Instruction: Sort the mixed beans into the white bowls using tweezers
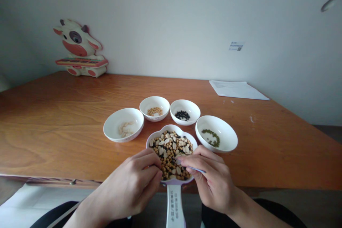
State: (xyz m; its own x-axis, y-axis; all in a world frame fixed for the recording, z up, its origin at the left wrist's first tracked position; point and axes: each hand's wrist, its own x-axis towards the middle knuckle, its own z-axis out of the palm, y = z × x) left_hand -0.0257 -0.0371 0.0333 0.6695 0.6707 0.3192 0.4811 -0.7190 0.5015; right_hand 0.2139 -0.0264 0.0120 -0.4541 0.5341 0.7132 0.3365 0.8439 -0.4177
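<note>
A flower-shaped white and purple dish with a handle (175, 203) holds a mix of peanuts, yellow beans and dark beans (171, 151) at the desk's front edge. My left hand (136, 181) is closed at the dish's left rim, its fingertips partly hidden. Over the right part of the mix, my right hand (213, 176) pinches a small spoon (197, 169) with a thin purple handle and a pale tip low among the beans. Around the dish stand white bowls: one with peanuts (108, 128), one with yellow beans (142, 106), one with black beans (197, 109), one with green beans (232, 139).
A cow-shaped toy keyboard (81, 62) stands at the back left against the wall. Sheets of paper (237, 89) lie at the back right of the wooden desk (280, 149). The dish's printed handle sticks out past the desk's front edge, between my forearms.
</note>
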